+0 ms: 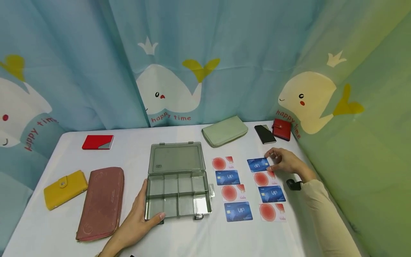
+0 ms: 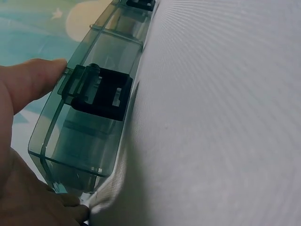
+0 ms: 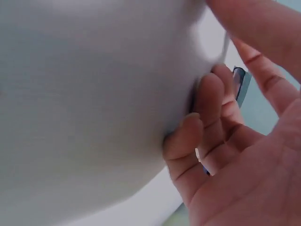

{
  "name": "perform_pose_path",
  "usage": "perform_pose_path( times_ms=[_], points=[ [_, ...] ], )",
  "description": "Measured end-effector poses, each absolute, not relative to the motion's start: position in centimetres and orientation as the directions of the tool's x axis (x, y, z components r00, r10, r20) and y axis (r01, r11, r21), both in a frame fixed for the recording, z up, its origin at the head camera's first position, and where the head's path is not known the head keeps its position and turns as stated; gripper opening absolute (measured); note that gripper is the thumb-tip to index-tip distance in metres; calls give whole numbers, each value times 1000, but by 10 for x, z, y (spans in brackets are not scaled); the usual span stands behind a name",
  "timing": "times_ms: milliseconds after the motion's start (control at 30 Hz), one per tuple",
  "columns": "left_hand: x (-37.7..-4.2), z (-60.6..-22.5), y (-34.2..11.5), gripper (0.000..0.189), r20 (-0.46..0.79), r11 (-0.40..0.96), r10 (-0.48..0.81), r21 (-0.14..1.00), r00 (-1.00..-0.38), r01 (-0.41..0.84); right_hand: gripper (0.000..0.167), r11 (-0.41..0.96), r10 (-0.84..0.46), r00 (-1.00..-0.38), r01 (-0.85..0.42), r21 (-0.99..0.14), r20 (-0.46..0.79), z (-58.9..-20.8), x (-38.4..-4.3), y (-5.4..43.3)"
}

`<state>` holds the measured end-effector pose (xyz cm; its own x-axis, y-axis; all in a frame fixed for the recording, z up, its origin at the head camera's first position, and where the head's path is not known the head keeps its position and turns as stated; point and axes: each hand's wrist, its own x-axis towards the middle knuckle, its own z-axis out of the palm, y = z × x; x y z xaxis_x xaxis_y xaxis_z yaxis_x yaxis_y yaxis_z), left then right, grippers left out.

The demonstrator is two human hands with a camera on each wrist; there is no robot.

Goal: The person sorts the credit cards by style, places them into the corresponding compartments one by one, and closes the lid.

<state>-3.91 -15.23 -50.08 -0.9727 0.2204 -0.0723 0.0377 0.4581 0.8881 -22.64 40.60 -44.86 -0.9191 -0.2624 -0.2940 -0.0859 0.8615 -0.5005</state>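
Observation:
In the head view, a transparent grey-green compartment box (image 1: 178, 196) lies with its lid laid back. My left hand (image 1: 136, 217) holds its near left corner, thumb on the front rim and fingers along the left side. The left wrist view shows the thumb (image 2: 37, 82) beside a dark latch (image 2: 106, 92). To the right of the box lie two columns of red-and-white and blue cards. My right hand (image 1: 287, 161) pinches the right end of the top blue VIP card (image 1: 257, 165) in the right column. In the right wrist view the fingers (image 3: 209, 94) are bent at the white tabletop; the card is hidden there.
A yellow wallet (image 1: 65, 189), a long brown wallet (image 1: 102, 203) and a red card case (image 1: 97, 142) lie at left. Along the back are a green wallet (image 1: 226, 131), a black card case (image 1: 265, 134) and a small red wallet (image 1: 282, 129). Curtains (image 1: 224, 53) stand behind.

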Motion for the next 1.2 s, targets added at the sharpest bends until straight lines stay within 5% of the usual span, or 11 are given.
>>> perform_pose_path(
  times_ms=[400, 567, 767, 967, 1200],
  points=[
    [-37, -501, -151, 119, -78, 476, 206, 879, -975, 30, 35, 747, -281, -947, -111, -656, -159, -448, -209, 399],
    [-37, -502, -152, 120, -67, 471, 203, 881, -977, 38, 43, 684, -239, -970, -132, -718, -50, -432, -193, 379],
    [-37, -503, -153, 120, -49, 455, 200, 889, -979, 48, 41, 636, -233, -971, -188, -748, 46, -418, -174, 319],
    [-37, -503, -155, 119, -48, 469, 209, 881, -977, 57, 58, 398, -389, -920, -205, -894, 37, -428, -157, 238],
    [-39, -504, -157, 125, -4, 469, 258, 875, -966, 122, 60, 281, -568, -821, -255, -925, 54, -438, -133, 155]
  ],
)
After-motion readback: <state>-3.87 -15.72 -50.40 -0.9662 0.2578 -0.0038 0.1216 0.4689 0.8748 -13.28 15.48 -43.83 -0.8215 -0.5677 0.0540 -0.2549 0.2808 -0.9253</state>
